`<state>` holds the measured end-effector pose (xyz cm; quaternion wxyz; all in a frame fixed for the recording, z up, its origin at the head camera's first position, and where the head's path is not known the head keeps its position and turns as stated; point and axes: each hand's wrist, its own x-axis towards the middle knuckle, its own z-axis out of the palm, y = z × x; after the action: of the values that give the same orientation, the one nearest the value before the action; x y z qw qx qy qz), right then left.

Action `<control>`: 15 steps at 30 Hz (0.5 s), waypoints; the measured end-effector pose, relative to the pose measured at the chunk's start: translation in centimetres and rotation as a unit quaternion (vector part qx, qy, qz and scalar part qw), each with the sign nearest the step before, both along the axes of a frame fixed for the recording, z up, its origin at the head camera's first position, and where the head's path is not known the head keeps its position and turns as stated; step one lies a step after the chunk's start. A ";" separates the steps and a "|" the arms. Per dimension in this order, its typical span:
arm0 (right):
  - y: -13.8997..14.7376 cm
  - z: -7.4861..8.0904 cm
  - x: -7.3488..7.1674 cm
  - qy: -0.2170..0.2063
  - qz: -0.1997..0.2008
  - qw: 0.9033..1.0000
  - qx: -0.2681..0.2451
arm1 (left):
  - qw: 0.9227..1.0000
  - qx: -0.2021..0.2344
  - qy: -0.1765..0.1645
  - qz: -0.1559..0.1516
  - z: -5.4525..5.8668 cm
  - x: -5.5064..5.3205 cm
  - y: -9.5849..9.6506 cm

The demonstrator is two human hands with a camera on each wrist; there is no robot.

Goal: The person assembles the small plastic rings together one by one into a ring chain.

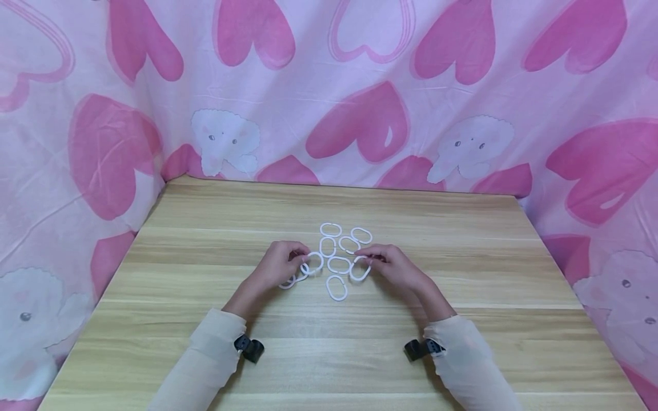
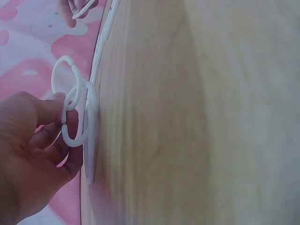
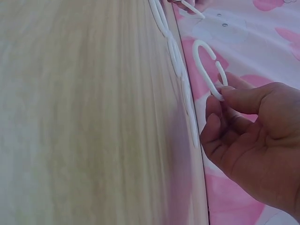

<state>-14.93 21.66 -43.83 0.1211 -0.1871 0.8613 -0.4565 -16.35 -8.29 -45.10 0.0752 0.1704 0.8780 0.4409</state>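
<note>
Grip of left hand [image 1: 280, 264] pinches smooth, white, chained rings [image 2: 93, 97], while right hand [image 1: 393, 266] pinches one split oval link [image 3: 201, 68].

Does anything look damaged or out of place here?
Nothing stands out. The white ring in the right hand has a gap, but linked rings at the left hand appear to have openings too, so it looks like design, not breakage.

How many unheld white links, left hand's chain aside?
6: two far links, two middle links, one central link between left hand and right hand, one near link. More may be hidden.
</note>
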 end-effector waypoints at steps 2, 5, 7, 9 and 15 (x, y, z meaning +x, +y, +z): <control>-0.1 0.0 0.0 -0.008 -0.005 1.000 -0.001 | 1.000 -0.001 -0.002 -0.001 0.1 0.0 0.0; -0.3 -0.1 -0.1 -0.014 -0.016 1.000 -0.001 | 1.000 -0.002 -0.004 -0.003 0.1 0.1 0.0; -0.5 -0.2 0.0 -0.017 -0.025 1.000 -0.002 | 1.000 -0.004 -0.005 -0.002 0.1 0.0 0.1; -0.7 -0.3 -0.1 -0.014 -0.027 1.000 -0.005 | 1.000 -0.005 -0.004 -0.002 0.0 0.0 0.1; -1.7 -0.6 0.0 -0.010 -0.022 1.000 -0.014 | 1.000 -0.004 0.004 -0.005 -0.2 0.0 0.0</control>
<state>-14.92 19.93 -44.43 0.1171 -0.1648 0.8577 -0.4727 -16.39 -8.33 -45.25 0.0747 0.1764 0.8790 0.4367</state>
